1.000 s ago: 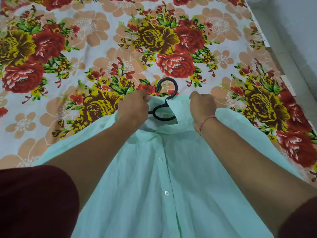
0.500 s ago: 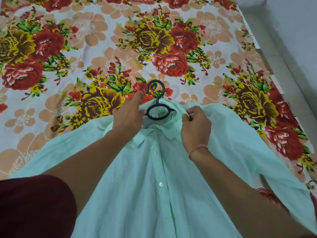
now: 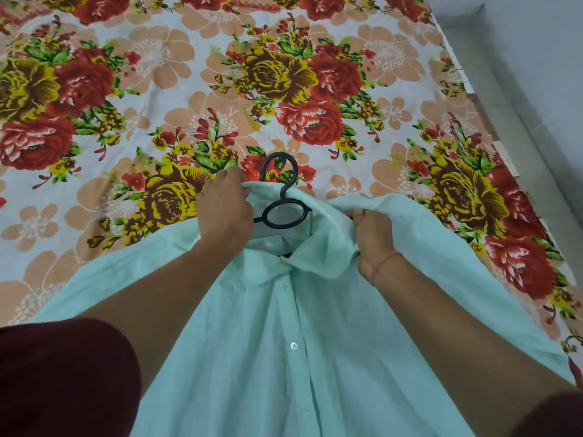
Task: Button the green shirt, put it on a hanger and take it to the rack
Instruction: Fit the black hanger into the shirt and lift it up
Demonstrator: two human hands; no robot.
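Most of the view is being filled by a bed covered in a floral bedsheet [image 3: 315, 36], with red and yellow roses printed on a pale ground; its right edge is running beside a grey floor [image 3: 536, 74]. Next in size, the green shirt [image 3: 284, 357] is lying face up across the near part of the bedsheet, its collar pointing toward the far edge and its sleeves spreading toward the left and right edges. Its front placket is sitting closed where it shows, with a white button [image 3: 293, 345] showing on it. A dark maroon sleeve [image 3: 63, 373] is covering the lower left corner of the view. The left hand [image 3: 225, 205] is curling around the left side of the collar, fingers closed on the cloth just beside the hanger. The right hand [image 3: 372, 238], with a thin red thread at its wrist, is bunching the right side of the collar in a closed grip. Between the hands, a black hanger [image 3: 282, 197] is sitting inside the neck opening, its hook lying out over the bedsheet beyond the collar and its ring showing inside it.
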